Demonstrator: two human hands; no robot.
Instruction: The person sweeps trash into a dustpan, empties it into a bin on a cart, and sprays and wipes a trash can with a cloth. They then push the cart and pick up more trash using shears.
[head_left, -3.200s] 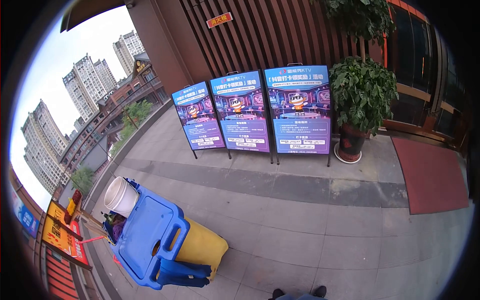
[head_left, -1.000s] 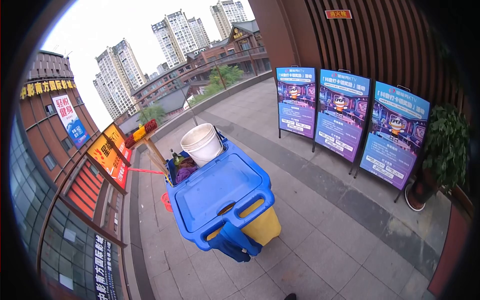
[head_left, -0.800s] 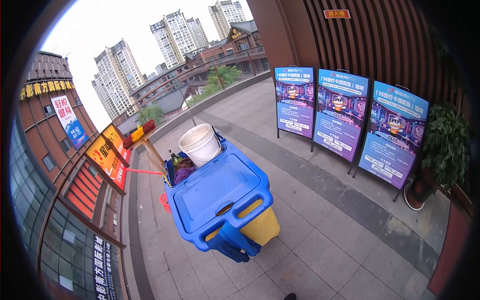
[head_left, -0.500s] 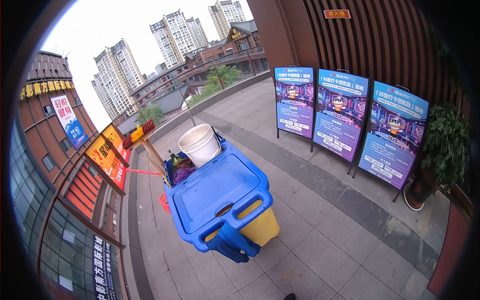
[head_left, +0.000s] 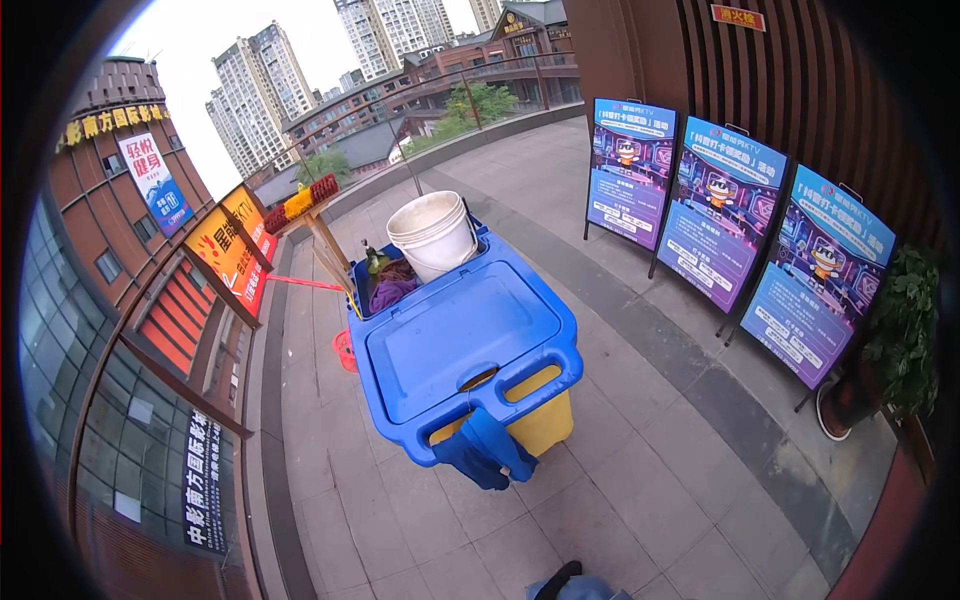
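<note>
Neither of my hands shows in the head view. Ahead of me stands a cleaning cart with a blue lid and a yellow body. A blue cloth hangs over its near handle bar. On the far side of the cart sits a white bucket. Beside it are a purple cloth and a spray bottle, tucked into the cart's open compartment. A red and yellow brush-like head on a wooden handle sticks up at the left.
Three poster stands line the right side, near a potted plant. A railing with orange banners runs along the left. Paving tiles surround the cart. Blue clothing and something dark show at the bottom edge.
The view has tilted down, so the cart and poster stands appear higher and further right in the picture. More dark and blue clothing shows at the bottom edge.
</note>
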